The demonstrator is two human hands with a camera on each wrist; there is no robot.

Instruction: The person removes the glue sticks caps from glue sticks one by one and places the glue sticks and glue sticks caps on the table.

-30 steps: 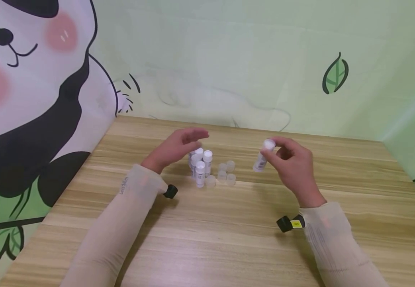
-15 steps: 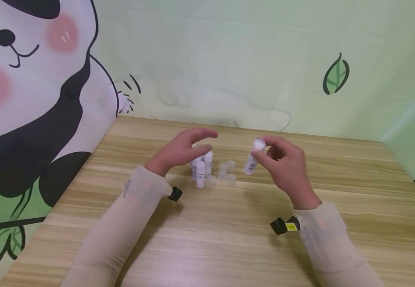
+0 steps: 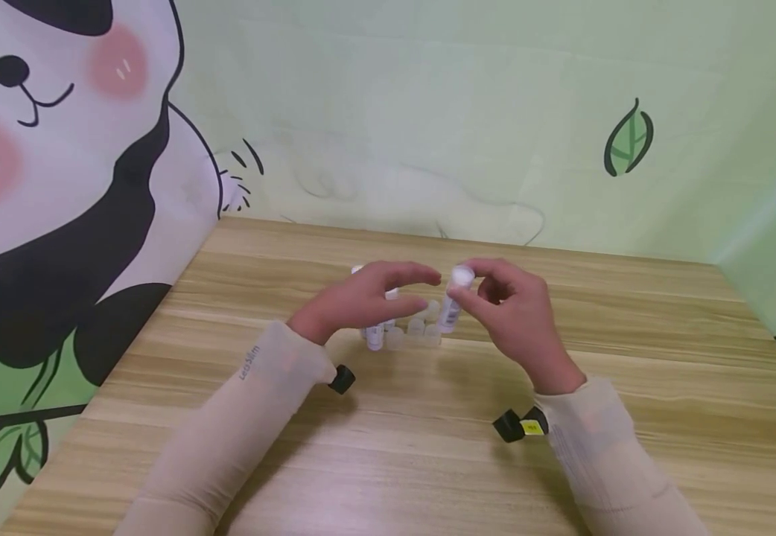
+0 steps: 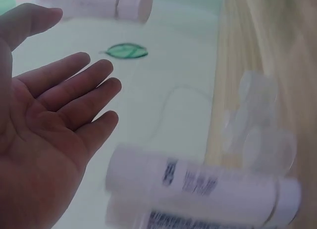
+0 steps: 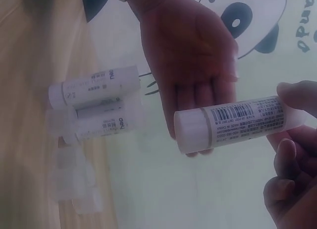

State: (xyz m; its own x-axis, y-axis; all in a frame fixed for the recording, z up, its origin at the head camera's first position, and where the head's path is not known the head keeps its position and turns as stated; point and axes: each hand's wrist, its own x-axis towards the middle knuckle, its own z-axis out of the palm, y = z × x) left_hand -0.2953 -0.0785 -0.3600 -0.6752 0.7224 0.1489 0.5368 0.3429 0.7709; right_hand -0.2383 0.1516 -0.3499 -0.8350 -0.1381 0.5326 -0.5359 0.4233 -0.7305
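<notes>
My right hand (image 3: 525,320) pinches the upper end of a white glue stick (image 3: 452,309) between thumb and fingers. The stick tilts slightly above the table, and its barcode label (image 5: 233,112) shows in the right wrist view. Just left of it, my left hand (image 3: 354,301) hovers with thumb and fingers spread apart, holding nothing. Its fingertips are close to the held stick. Below and behind the left hand, several more white glue sticks (image 3: 374,339) stand upright in a group, partly hidden by that hand. Several small translucent caps (image 3: 416,327) sit beside them.
The wood-grain table (image 3: 388,454) reaches back to a pale green wall covering (image 3: 395,112) printed with a panda (image 3: 59,149) and leaves. A black wrist camera (image 3: 342,380) is strapped at the left sleeve, another camera (image 3: 509,426) at the right.
My right hand has carried the glue stick left, toward the middle. My left hand has moved right over the standing sticks and caps, closing the gap between the hands.
</notes>
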